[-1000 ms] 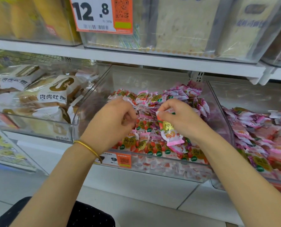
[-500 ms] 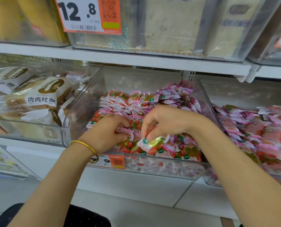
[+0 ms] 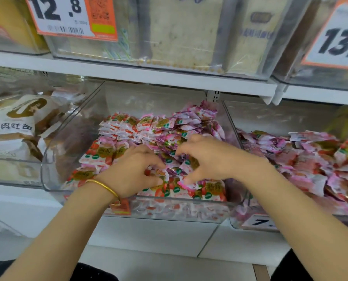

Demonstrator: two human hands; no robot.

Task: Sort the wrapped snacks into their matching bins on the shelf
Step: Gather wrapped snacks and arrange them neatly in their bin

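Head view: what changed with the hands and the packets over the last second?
The right hand, which held a pink-edged packet lifted over the pile, came down to the front of the middle bin. The packet now lies at its thumb, and whether it is still gripped is unclear. The left hand stayed low, fingers curled among the snack packets. The pile otherwise looks unchanged.

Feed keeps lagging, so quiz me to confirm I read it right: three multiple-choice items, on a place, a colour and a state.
1. Where are the left hand and right hand? A: middle bin. B: a top-shelf bin. C: a floor crate.
2. The left wrist's bracelet is? A: silver. B: gold. C: black.
3. The middle bin is? A: empty. B: lidded. C: heaped with wrapped snacks.
Answers: 1 A, both reach among its packets; 2 B, it gleams yellow; 3 C, packets pile high toward the back.
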